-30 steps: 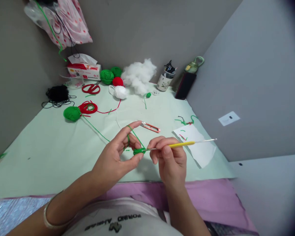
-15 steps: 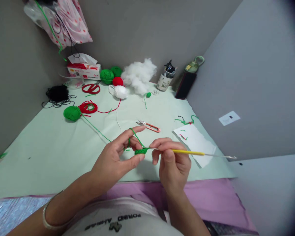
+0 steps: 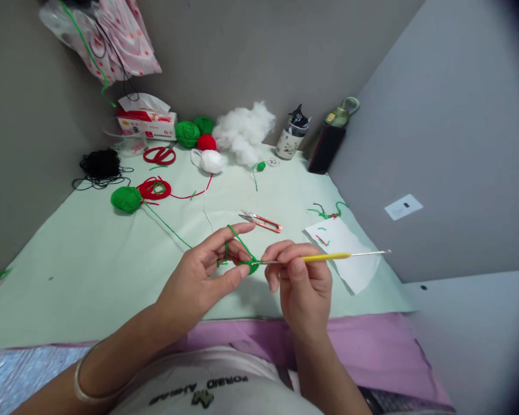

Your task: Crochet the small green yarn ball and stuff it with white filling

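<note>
My left hand (image 3: 196,276) pinches a small green crochet piece (image 3: 252,268) between thumb and fingers. Green yarn (image 3: 242,239) runs over its raised index finger and loops round another finger. That strand leads back to a green yarn ball (image 3: 127,199) at the left. In my right hand (image 3: 305,276) is a crochet hook (image 3: 328,257) with a yellow handle, held closed like a pencil. The hook's metal tip meets the green piece; whether it is through a stitch I cannot tell. Thread snips (image 3: 263,223) with orange handles lie just beyond my hands.
A torn white paper (image 3: 346,256) with yarn scraps lies at right. Along the back stand a tissue box (image 3: 149,124), more yarn balls (image 3: 188,134), white stuffing (image 3: 245,132), a pen cup (image 3: 291,141) and a bottle (image 3: 338,118). Red scissors (image 3: 160,155) and black yarn (image 3: 101,166) lie at back left.
The hook's handle end has swung upward and left, and its tip has moved left into the green piece. The left thumb now covers more of the piece, which appears tilted.
</note>
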{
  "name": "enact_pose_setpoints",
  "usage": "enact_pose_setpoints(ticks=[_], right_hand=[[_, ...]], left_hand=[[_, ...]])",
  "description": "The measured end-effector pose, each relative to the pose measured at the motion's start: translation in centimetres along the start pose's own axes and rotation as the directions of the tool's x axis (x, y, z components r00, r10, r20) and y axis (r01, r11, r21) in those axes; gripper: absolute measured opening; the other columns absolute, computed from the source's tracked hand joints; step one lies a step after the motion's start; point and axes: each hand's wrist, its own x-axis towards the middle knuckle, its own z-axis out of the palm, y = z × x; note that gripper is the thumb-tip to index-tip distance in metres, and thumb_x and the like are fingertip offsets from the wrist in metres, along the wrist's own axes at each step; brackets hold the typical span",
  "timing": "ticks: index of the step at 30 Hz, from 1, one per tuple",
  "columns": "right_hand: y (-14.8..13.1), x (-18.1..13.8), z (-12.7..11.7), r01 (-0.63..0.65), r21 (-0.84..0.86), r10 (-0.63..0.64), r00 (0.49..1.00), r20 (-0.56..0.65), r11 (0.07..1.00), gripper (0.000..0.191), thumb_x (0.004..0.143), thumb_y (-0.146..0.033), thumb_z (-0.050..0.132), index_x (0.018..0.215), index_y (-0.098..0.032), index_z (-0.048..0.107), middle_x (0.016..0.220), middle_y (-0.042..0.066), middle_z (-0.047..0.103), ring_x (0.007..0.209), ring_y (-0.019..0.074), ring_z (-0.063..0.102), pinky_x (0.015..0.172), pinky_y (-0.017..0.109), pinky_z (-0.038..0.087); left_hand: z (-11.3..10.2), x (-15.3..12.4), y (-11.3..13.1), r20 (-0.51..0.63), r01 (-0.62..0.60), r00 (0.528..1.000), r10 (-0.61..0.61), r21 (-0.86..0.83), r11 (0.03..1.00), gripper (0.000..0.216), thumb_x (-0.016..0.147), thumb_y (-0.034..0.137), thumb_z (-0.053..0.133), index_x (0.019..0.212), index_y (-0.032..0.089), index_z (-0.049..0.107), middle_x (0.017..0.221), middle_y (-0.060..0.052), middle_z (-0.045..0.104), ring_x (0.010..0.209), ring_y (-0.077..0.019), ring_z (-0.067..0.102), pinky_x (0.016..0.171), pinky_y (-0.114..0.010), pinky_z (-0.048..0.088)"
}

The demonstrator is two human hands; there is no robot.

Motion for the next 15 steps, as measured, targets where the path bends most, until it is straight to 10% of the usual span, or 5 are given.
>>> enact_pose_setpoints(ticks=[9,15], right_hand=[[-0.57,-0.38,0.2,0.175,-0.215,-0.172,0.985,0.032,0.961,0.019,0.104,-0.024,0.057,0.099,-0.025,0.075,0.093,0.005,0.075,0.068,0.0145,0.063,0.055,0.029,0.051],[-0.33,-0.01,0.2,0.043,-0.106,-0.045,0.999,-0.02,0.993,0.018,0.104,-0.032,0.059,0.093,-0.023,0.071,0.091,0.003,0.074,0.053,0.0095,0.057,0.053,0.028,0.049]], left_hand=[[-0.09,-0.19,0.15,-0.036,0.006,0.999,-0.006,0.0,1.0,0.049,0.086,0.02,0.074,0.133,0.027,0.067,0.089,0.0,0.066,0.089,-0.0161,0.062,0.091,-0.033,0.049],[-0.23,-0.05,-0.05,-0.018,0.017,1.0,-0.018,-0.036,0.999,0.046,0.088,0.022,0.074,0.133,0.026,0.067,0.092,0.0,0.066,0.09,-0.0156,0.061,0.089,-0.031,0.05]])
